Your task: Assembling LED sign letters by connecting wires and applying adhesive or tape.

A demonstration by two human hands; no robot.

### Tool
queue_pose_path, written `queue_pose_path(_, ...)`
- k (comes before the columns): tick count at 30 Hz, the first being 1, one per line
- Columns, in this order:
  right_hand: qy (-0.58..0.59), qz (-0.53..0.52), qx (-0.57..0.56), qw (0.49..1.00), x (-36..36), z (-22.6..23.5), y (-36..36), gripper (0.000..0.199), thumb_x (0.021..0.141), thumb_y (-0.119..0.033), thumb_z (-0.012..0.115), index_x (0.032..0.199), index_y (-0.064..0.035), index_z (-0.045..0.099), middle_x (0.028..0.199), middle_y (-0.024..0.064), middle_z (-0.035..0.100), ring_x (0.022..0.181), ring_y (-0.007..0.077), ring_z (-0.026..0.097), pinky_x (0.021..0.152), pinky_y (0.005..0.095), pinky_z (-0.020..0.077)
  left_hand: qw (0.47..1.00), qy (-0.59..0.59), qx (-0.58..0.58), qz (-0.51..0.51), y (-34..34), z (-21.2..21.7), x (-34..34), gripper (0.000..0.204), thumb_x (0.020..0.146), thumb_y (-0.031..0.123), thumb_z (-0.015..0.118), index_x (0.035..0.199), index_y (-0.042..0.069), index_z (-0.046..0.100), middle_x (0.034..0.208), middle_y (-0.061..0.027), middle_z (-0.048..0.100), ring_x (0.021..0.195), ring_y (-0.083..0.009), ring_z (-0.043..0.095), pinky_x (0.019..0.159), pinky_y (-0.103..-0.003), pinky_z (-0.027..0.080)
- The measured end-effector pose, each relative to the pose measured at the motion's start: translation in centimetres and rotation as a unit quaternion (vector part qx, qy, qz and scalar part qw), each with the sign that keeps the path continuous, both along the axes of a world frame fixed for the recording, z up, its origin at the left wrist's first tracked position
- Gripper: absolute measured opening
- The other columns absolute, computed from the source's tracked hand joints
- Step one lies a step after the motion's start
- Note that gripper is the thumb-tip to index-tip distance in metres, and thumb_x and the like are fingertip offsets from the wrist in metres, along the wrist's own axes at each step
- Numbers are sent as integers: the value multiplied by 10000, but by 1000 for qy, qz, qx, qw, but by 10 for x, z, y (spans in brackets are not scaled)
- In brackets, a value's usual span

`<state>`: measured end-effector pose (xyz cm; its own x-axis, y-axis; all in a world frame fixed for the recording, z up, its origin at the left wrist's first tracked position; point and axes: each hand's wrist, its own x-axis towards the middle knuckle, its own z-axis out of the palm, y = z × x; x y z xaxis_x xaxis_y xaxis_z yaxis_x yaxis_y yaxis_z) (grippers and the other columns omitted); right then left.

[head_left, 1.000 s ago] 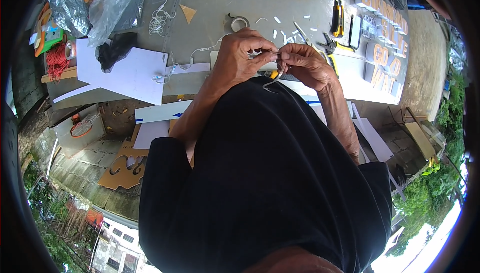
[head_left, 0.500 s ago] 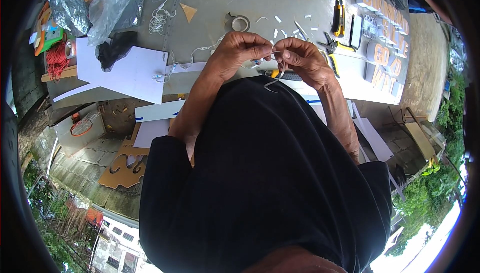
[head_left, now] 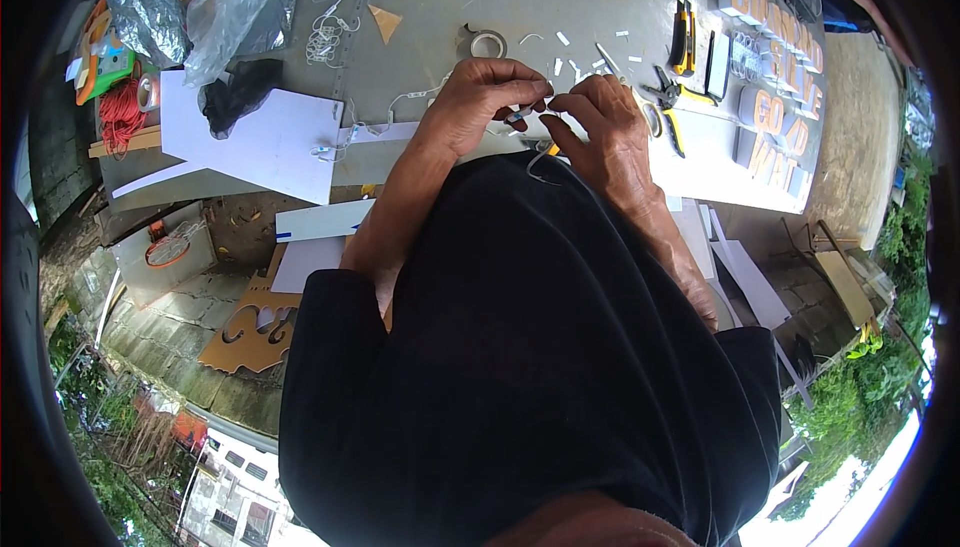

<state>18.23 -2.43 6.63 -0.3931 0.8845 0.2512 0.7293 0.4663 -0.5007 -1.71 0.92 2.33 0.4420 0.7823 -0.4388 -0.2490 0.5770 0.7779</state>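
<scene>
In front of my chest, my left hand (head_left: 485,105) is closed, thumb and forefinger pinching a thin wire near a small white LED module (head_left: 517,116). My right hand (head_left: 608,129) sits just beside it, fingers bent, with a gap showing between thumb and forefinger. A loose strand of thin wire (head_left: 540,173) hangs below the right thumb against my dark shirt and seems to run up into that hand; the contact itself is partly hidden. From the left side, a string of white LED modules (head_left: 405,97) leads across the table toward my left hand.
Beyond my hands lie a tape roll (head_left: 487,44) and white scraps (head_left: 574,69). Right of them are a yellow-black utility knife (head_left: 683,39), yellow-handled pliers (head_left: 673,132) and block letters (head_left: 765,112). White sheets (head_left: 250,152) and plastic bags (head_left: 235,12) occupy the left. Another person's arm (head_left: 868,2) shows far right.
My right hand has turned, and its thumb and forefinger have parted from their pinch beside the left fingertips. The small module under my left fingers shows more clearly. The view has shifted slightly.
</scene>
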Motion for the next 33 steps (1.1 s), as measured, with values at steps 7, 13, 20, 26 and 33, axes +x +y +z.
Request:
queue_pose_path(7,245,-52,-207,946,9,4,-1,130,848,-20,778,973,-38,746,970,55,697,900,130,655,727,287,536,999,-8,28,25,-2,4,1,167,910,164,709,1001,30,750,901,-45,730,822,-120,652,614,-263,491)
queue_pose_path(13,472,-90,-311,820,20,-5,-1,134,896,-40,739,1027,-17,718,932,82,725,822,147,679,720,288,558,994,-72,78,30,2,15,2,102,948,125,660,982,45,713,939,-68,724,827,-117,662,553,-224,421)
queue_pose_path(20,493,-73,-329,802,17,-6,5,143,926,-62,717,1049,8,695,904,95,737,796,140,677,715,275,540,993,-92,59,45,2,23,4,124,973,141,647,978,30,702,857,-58,692,671,-73,563,529,-192,370)
queue_pose_path(26,507,-55,-374,775,19,0,10,138,934,-59,703,1053,11,698,913,95,739,811,142,680,730,284,546,994,-66,82,35,4,16,3,128,955,120,677,1019,19,722,847,-57,688,637,-39,510,524,-187,360)
queue_pose_path(33,314,-68,-242,915,21,7,16,123,898,-38,730,1021,-34,737,909,38,732,816,124,684,738,287,571,992,-100,49,50,6,23,4,118,933,110,667,948,16,737,852,-83,731,622,-62,552,514,-196,374)
